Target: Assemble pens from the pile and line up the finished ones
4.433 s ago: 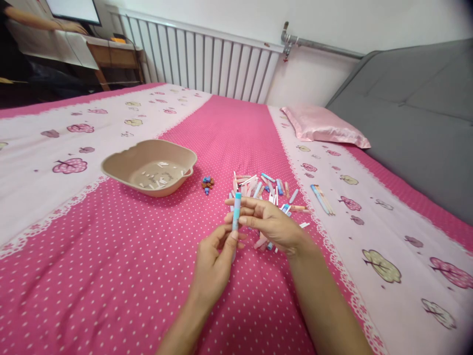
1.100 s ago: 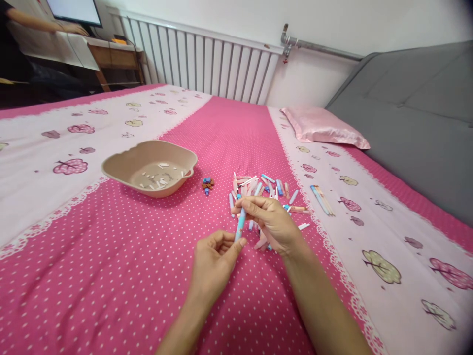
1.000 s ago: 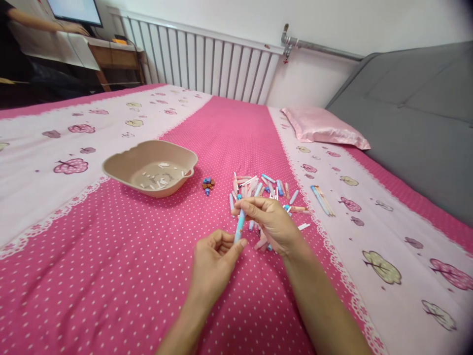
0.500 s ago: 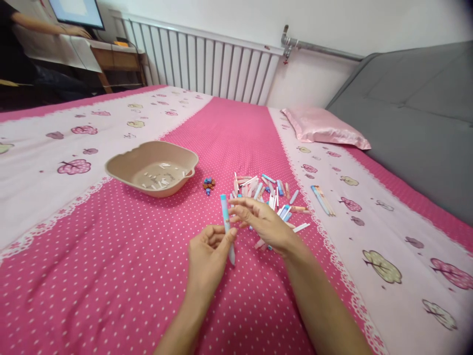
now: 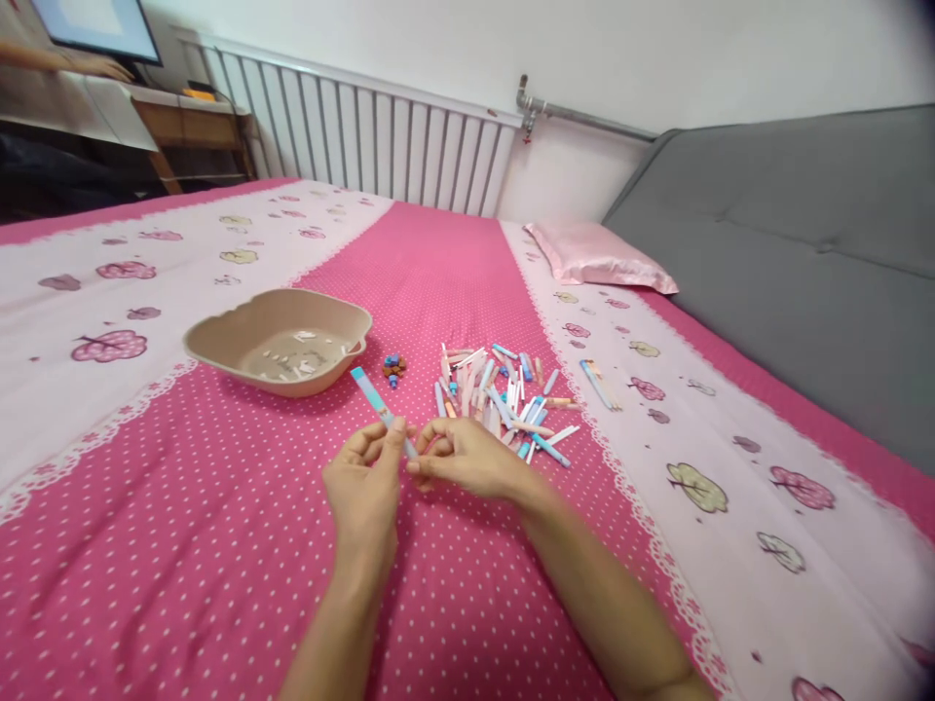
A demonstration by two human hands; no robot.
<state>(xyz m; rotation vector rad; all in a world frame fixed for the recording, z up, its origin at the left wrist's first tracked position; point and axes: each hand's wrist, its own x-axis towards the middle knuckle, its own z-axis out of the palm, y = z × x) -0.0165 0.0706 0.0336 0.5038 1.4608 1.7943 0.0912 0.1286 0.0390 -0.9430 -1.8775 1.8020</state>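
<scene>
My left hand point(image 5: 369, 467) is closed around the middle of a light blue pen point(image 5: 371, 391), which tilts with its blue end up and to the left. At the pale lower end of the pen, the thumb and fingers of my right hand point(image 5: 464, 456) are pinched together. Just beyond my right hand lies a loose pile of pen parts point(image 5: 501, 394), with blue and pink barrels and thin white tubes. A small cluster of blue and brown pieces point(image 5: 393, 368) rests past my left hand.
A beige basin point(image 5: 292, 385) holding small white pieces stands at left on the pink dotted bedspread point(image 5: 453, 253). Several finished-looking pens point(image 5: 599, 383) lie side by side at right. Behind are a pink pillow point(image 5: 595, 255), a grey headboard point(image 5: 789, 204), a radiator point(image 5: 365, 136) and a person's arm point(image 5: 44, 58) at a desk.
The pen has turned from nearly upright to leaning left. My right hand has moved from beside its upper part down to its lower end. The view has shifted to the right.
</scene>
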